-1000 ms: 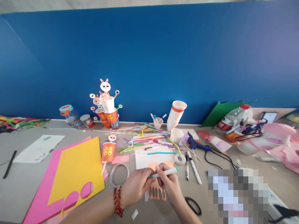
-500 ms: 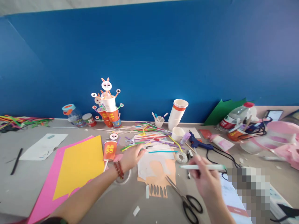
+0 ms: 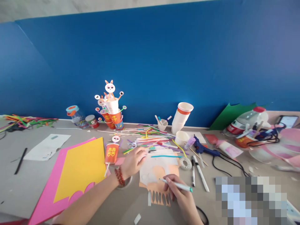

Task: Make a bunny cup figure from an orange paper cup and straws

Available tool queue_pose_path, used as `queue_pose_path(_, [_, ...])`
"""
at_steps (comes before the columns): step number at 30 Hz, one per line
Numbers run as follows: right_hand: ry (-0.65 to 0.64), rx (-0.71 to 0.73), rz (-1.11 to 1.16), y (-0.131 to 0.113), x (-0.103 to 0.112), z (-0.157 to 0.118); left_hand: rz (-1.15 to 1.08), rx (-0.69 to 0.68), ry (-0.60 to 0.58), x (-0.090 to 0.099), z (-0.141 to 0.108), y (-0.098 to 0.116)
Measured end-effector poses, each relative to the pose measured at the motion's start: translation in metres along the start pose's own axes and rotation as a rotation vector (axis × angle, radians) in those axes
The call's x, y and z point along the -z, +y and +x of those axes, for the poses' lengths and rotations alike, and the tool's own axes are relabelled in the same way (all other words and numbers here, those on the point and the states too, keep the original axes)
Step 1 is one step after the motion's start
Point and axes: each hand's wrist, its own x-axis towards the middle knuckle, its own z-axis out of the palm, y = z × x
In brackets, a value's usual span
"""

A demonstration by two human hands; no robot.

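My right hand (image 3: pixel 179 193) grips a white marker (image 3: pixel 180 185) with a green end, its tip over the white paper (image 3: pixel 150 172). That paper lies on an orange sheet (image 3: pixel 143 184) with petal-shaped holes along its near edge. My left hand (image 3: pixel 134 161), a red beaded bracelet at its wrist, rests at the upper left of the paper with bent fingers; what they hold, if anything, is hidden. Left of it stands a red cup (image 3: pixel 112 153) with a rabbit face. The scissors are mostly hidden under my right hand, one black handle (image 3: pixel 203 215) showing.
Yellow card (image 3: pixel 82 168) on pink card lies at the left. Colored sticks (image 3: pixel 150 134) spread behind the paper. Stacked cups (image 3: pixel 182 117), a tape roll (image 3: pixel 185 163), pens (image 3: pixel 201 175), a glue gun (image 3: pixel 206 149) and a bottle (image 3: pixel 248 120) are to the right.
My right hand has moved left and down with the marker, from beside the paper to over it, covering much of the scissors. The view has shifted slightly. My left hand remains by the paper.
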Motion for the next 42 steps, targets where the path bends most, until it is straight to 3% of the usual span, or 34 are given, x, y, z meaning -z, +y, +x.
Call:
queue_pose_path(5, [-0.025,0.067,-0.169,0.002,-0.012,0.006,-0.010,-0.034,-0.011,0.013,-0.053,-0.001])
queue_pose_path(10, [-0.010,0.097,-0.183,0.004,-0.010,0.004,0.014,-0.110,-0.071,0.010,-0.076,0.002])
queue_pose_path(15, [-0.069,0.063,-0.156,-0.001,-0.010,0.010,0.102,-0.200,-0.077,0.002,-0.081,0.008])
queue_pose_path(19, [-0.158,0.150,-0.205,-0.007,-0.023,0.025,0.184,-0.243,-0.124,0.000,-0.085,0.009])
queue_pose_path(27, [-0.130,0.240,-0.305,0.002,-0.053,0.044,0.191,-0.240,-0.150,-0.004,-0.082,0.010])
queue_pose_path(42, [-0.149,0.257,-0.412,0.012,-0.058,0.039,0.211,-0.233,-0.164,-0.005,-0.082,0.010])
